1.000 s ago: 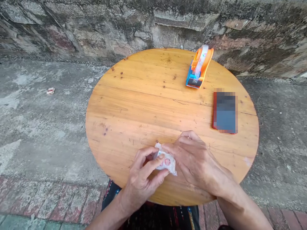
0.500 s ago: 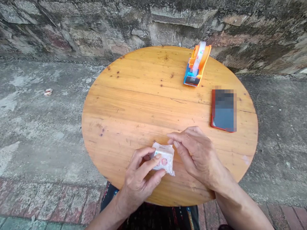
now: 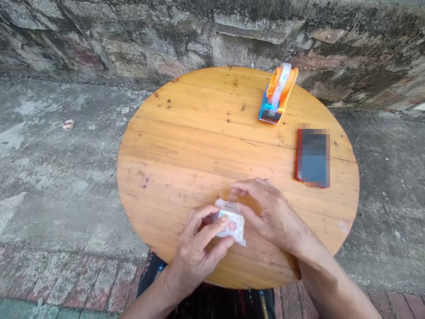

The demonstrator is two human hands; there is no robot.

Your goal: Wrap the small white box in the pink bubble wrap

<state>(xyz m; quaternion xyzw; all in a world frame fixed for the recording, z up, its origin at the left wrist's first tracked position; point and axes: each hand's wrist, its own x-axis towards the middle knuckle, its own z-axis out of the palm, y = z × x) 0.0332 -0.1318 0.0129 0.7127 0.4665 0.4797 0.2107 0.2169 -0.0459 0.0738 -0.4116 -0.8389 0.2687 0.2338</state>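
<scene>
A small white packet in clear wrap (image 3: 235,224), with a red round mark, lies near the front of the round wooden table (image 3: 186,155). My left hand (image 3: 202,243) grips it from the left, fingertips on its top and near edge. My right hand (image 3: 272,212) is at the packet's upper right corner, thumb and forefinger apart. Between those fingers a thin clear strip (image 3: 233,195) shows at the forefinger tip; it looks like tape and reaches toward the packet's far edge.
An orange and blue tape dispenser (image 3: 278,95) stands at the back right of the table. A phone in a red case (image 3: 313,159), partly pixelated, lies at the right. Behind the table rises a stone wall (image 3: 166,40).
My right thumb and forefinger have spread apart, and the thumb has come down to the packet's corner. My left hand keeps its grip. The whole view has shifted slightly.
</scene>
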